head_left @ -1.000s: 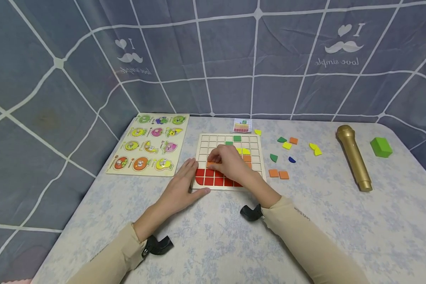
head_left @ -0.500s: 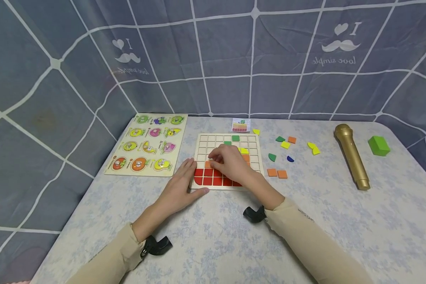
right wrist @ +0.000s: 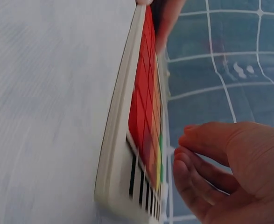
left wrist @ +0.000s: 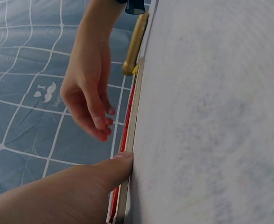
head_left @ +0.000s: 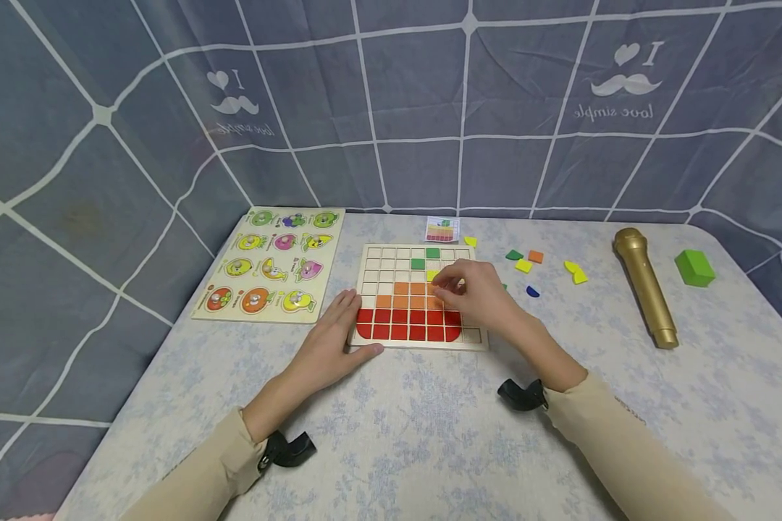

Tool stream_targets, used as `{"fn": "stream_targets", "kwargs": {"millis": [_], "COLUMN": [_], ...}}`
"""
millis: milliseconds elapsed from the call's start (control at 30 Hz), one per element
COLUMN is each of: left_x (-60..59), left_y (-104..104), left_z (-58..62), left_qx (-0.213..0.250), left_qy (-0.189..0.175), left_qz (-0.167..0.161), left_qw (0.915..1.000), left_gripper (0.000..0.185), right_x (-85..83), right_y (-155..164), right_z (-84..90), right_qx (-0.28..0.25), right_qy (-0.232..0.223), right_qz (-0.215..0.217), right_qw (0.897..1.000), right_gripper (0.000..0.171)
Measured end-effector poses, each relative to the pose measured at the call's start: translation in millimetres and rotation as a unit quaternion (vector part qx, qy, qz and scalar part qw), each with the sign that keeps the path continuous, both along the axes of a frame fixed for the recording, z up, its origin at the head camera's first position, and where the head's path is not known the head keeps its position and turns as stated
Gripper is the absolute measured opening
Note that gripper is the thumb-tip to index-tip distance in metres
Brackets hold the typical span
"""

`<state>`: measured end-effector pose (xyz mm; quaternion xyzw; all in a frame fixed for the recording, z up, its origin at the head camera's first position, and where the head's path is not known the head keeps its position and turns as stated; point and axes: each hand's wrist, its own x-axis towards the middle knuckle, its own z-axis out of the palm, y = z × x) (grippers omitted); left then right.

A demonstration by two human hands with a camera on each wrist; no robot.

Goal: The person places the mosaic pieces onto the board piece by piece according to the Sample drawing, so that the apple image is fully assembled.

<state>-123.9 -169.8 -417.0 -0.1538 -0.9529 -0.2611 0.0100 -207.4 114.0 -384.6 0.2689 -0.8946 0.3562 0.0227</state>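
A person's left hand [head_left: 329,347] lies flat, fingers straight, against the near-left corner of a gridded puzzle board [head_left: 373,255] mid-counter, while the right hand [head_left: 478,293] hovers over its tiles, fingers loosely curled, holding nothing visible.

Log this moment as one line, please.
left hand: steadies grid board | right hand: fingers curled over board's right side | holding: unclear

Two bare hands, left hand [head_left: 331,346], right hand [head_left: 478,293], long beige sleeves [head_left: 615,452] reaching the wrists, small black camera mount [head_left: 520,394] strapped at each cuff
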Motion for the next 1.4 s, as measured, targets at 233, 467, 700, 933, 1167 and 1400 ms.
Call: {"fn": "stream_targets", "kwargs": {"millis": [233,467,700,933,1167,1400], "left_x": [-0.3,0.0,1.1,1.4,0.9,0.8], "left_y": [0.1,0.4,1.6,1.9,2.1,1.3], "left_z": [-0.8,-1.0,0.2,-0.2,-0.3,-0.5], "left_qx": [0.0,-0.002,0.002,0.0,0.0,-0.002], "left_qy": [-0.002,-0.005,-0.006,-0.009,-0.01,-0.008], "left_qz": [0.001,0.002,0.004,0.005,0.004,0.005], "left_qw": [1.0,1.0,1.0,0.9999,0.9999,1.0], "left_gripper": [0.098,0.099,0.098,0.099,0.098,0.098], "right_x": [4.3,11.5,13.1,12.7,12.4,11.7], "right_y": [34.6,64.2,88.8,101.4,104.6,101.8], "right_z": [-0.9,1.7,0.4,-2.5,-6.3,-7.6], "right_qx": [0.025,0.042,0.066,0.083,0.079,0.09], "right_qy": [-0.004,-0.015,-0.015,-0.067,-0.068,-0.054], "right_qz": [-0.027,-0.051,-0.048,-0.015,-0.003,0.004], "right_qw": [0.999,0.998,0.997,0.994,0.995,0.994], "right_gripper": [0.011,0.013,0.015,0.025,0.025,0.025]}}
